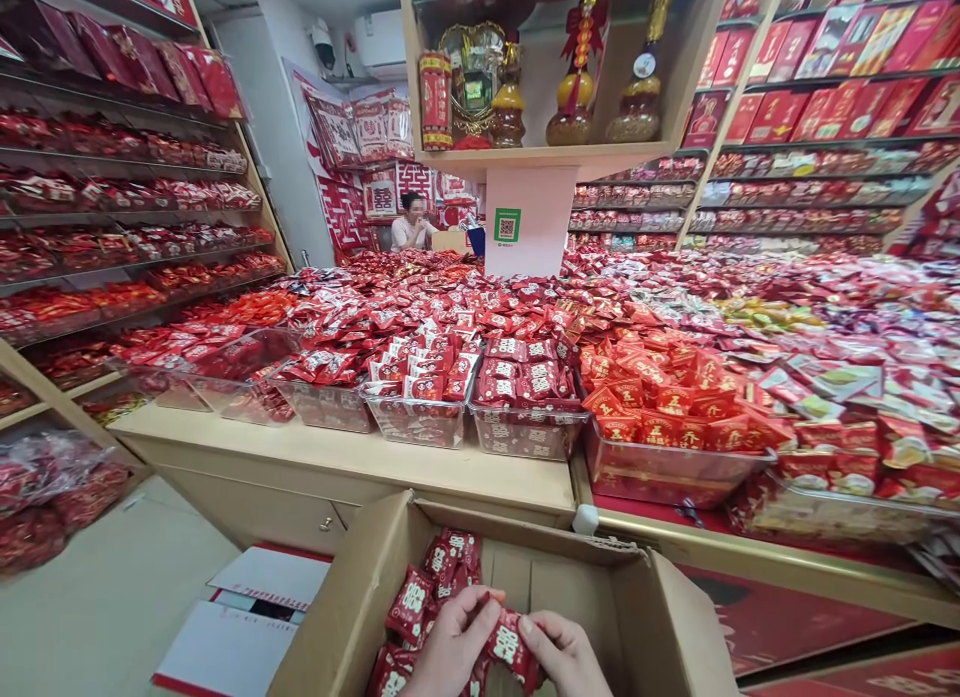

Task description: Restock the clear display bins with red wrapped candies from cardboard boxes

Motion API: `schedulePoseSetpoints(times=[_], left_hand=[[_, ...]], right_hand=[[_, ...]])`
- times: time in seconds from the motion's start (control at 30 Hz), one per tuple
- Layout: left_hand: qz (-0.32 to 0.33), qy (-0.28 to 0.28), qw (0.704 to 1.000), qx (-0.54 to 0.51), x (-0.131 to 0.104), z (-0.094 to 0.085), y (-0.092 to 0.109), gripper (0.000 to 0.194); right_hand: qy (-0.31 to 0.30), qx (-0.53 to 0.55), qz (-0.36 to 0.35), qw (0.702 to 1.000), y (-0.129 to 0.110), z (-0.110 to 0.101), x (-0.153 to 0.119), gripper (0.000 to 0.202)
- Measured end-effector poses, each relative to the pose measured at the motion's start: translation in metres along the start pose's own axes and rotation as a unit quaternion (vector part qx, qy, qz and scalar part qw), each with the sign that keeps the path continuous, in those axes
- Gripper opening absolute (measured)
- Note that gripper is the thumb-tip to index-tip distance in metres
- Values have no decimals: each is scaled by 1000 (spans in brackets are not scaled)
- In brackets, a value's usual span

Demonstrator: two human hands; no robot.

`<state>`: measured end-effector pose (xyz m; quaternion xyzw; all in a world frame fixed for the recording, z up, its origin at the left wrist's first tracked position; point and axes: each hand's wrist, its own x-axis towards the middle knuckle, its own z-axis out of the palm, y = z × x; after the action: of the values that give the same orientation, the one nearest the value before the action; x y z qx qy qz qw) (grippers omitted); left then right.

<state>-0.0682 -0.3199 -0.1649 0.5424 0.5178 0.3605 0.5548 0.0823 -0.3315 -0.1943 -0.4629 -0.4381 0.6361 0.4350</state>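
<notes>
Both of my hands are over an open cardboard box [525,522] at the bottom centre. A dark red candy packet with white characters [511,645] is stretched between them. My left hand [456,642] pinches its left edge, and my right hand [561,649] has its fingers closed on the right edge. Under and beside my left hand, several similar red packets [411,602] are piled in the left side of the box. Bare cardboard shows at the box's right side.
Clear plastic bins of packets [418,423] line the counter [337,459] beyond the box. A white carton [232,649] lies left of the box. Packed shelves [120,217] stand left. A person [412,225] is at the back. A display case [547,157] hangs above the counter.
</notes>
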Motion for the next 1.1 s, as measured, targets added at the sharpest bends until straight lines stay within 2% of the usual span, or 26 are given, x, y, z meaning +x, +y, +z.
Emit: schedulePoseSetpoints(times=[0.07, 0.2, 0.27, 0.33, 0.43, 0.5, 0.6, 0.7, 0.77, 0.8, 0.9, 0.93, 1.0, 1.1], left_hand=[[5, -13, 1000, 3, -1, -1, 1, 39], [7, 7, 999, 31, -1, -2, -1, 39], [10, 7, 999, 39, 0, -3, -2, 39], [8, 2, 999, 41, 0, -3, -4, 40], [-8, -2, 999, 32, 1, -2, -6, 43], [-31, -7, 999, 13, 2, 0, -7, 48], [-72, 1, 997, -28, 3, 2, -10, 57], [-104, 18, 988, -110, 2, 6, -9, 58], [-144, 6, 971, -193, 0, 10, -3, 58], [-163, -1, 959, -233, -1, 12, 3, 58], [-161, 2, 937, -310, -2, 17, 26, 53], [-139, 12, 937, -321, -2, 17, 36, 55], [-90, 26, 939, -331, 1, 17, 55, 62], [-26, 33, 946, -320, 6, 15, 78, 67]], right_hand=[[0, -11, 0, 1000, 2, -1, 0, 48], [-5, 5, 17, 1000, 6, 0, 2, 47], [0, 23, 0, 1000, 10, 1, 3, 45], [-23, 35, -15, 999, 15, 0, 4, 44], [-68, 32, 1, 997, 22, -1, 5, 45], [-72, 14, 11, 997, 24, 0, 5, 44], [-38, -37, -4, 999, 18, 2, 2, 39], [38, -154, -114, 981, 2, 2, -2, 26], [53, -228, -215, 948, -10, 0, -5, 12], [42, -252, -256, 932, -15, 0, -8, 11], [-1, -277, -323, 905, -31, -2, -16, 34], [-4, -267, -326, 907, -36, -2, -18, 39], [13, -199, -303, 932, -46, -3, -20, 42], [74, -38, -199, 976, -61, -2, -17, 39]])
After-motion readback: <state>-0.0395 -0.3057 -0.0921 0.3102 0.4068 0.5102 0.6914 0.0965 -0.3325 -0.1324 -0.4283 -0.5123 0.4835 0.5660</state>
